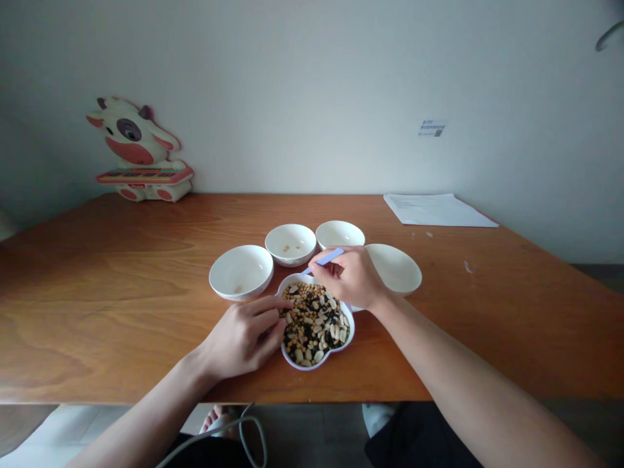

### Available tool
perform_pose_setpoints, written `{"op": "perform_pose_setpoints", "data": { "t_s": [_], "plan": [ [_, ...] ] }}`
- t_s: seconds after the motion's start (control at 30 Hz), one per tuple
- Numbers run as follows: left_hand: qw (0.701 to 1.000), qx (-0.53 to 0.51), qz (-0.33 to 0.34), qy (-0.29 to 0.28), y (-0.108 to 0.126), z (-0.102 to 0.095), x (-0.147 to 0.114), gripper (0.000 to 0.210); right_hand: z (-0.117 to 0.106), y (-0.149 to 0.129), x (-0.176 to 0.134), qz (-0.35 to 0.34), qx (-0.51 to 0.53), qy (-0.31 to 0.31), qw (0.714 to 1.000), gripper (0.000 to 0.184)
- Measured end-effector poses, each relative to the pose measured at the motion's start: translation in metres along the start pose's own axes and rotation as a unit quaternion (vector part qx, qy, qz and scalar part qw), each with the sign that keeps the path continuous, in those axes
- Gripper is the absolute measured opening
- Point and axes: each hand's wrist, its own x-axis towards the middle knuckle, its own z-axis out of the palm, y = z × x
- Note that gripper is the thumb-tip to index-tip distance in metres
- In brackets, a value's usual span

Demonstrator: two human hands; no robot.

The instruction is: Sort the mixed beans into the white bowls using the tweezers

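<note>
A white scalloped dish stands near the table's front edge, filled with a mix of peanuts, yellow beans and dark seeds. My left hand is at its left side, fingers curled over the rim and fingertips at the beans. My right hand is above the dish's far right part, closed around a flat lavender plastic tool. The tool's lower end is near the far rim; its exact kind is unclear.
Behind the dish, white bowls form an arc: a left bowl and a back-left bowl with a few bits inside, a back-right bowl, and a right bowl partly behind my hand. Papers and a cow toy keyboard sit farther back.
</note>
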Motion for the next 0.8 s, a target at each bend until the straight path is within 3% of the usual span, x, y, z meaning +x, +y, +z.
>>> {"op": "perform_pose_setpoints", "data": {
  "t_s": [0.13, 0.23, 0.53, 0.8],
  "plan": [
    [1.000, -0.005, 0.002, -0.008, -0.001, 0.000, 0.000, 0.023, 0.001, -0.002, -0.002, -0.056, 0.007, -0.067, 0.996, 0.027],
    [1.000, -0.010, 0.002, -0.015, -0.002, 0.000, 0.001, 0.024, 0.001, 0.001, -0.002, -0.076, 0.011, -0.079, 0.994, 0.028],
    [1.000, -0.027, 0.003, -0.015, -0.001, -0.001, 0.001, 0.021, -0.004, 0.012, -0.002, -0.034, -0.042, -0.076, 0.996, 0.032],
    [0.999, -0.040, -0.006, -0.016, -0.003, 0.001, -0.002, 0.021, -0.006, 0.010, -0.002, -0.031, -0.023, -0.107, 0.993, 0.026]
  ]
}}
